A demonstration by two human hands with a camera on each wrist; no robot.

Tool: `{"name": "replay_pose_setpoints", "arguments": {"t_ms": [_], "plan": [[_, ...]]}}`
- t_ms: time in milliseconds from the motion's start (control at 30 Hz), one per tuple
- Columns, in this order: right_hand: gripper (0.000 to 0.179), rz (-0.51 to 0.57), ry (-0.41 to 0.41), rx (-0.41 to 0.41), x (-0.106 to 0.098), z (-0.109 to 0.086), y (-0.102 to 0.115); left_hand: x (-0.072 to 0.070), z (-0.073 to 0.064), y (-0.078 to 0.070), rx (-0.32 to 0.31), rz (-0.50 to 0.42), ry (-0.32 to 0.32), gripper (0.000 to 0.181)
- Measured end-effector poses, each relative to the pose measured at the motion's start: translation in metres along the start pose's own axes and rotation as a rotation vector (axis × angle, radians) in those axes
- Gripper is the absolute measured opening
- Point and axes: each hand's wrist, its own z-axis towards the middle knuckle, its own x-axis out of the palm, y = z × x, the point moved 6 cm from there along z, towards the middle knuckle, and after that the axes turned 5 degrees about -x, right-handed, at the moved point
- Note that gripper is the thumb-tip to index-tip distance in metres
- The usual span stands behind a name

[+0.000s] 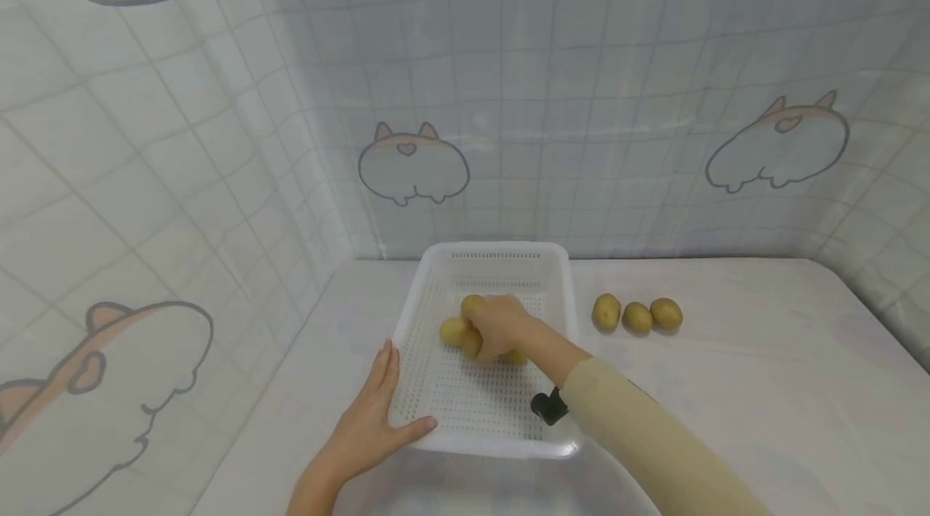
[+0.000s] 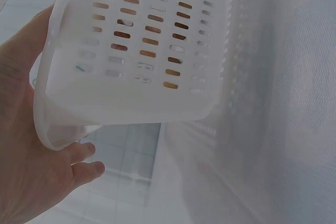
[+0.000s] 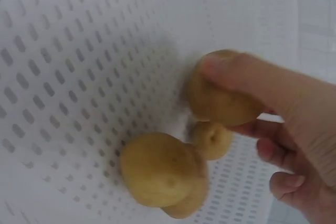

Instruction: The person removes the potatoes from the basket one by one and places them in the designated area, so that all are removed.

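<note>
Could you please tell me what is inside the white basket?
Inside the basket: potatoes, one in the right grip, which hides whatever's beneath it in the head view.

Lighting was diffuse and moderately dim. A soft shadow lay beside the gripped potato [image 3: 218, 104] on the perforated plastic basket [image 3: 63, 77]. Faint sheen marked the grid-print sheeting [image 1: 508, 96]. The right wrist view was slightly blurred.
</note>
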Motion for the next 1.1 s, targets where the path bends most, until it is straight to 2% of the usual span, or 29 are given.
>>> {"name": "replay_pose_setpoints", "arguments": {"t_ms": [200,500,700,933,1100], "plan": [[0.042,0.011,-0.117,-0.055,-0.028,-0.004,0.01,-0.001,0.001,0.0,0.002,0.003,-0.003,0.114],[0.047,0.144,-0.302,-0.015,-0.077,-0.021,0.01,-0.008,0.005,-0.003,0.004,0.01,0.01,0.114],[0.05,0.225,-0.435,-0.004,-0.096,-0.039,0.006,-0.009,0.007,-0.004,0.021,0.008,0.003,0.114],[0.05,0.189,-0.575,-0.099,-0.111,-0.054,0.002,-0.009,0.007,0.0,0.009,0.016,-0.012,0.115],[0.049,0.161,-0.652,-0.161,-0.117,-0.065,-0.005,-0.011,0.006,-0.003,0.013,0.011,-0.012,0.115]]}}
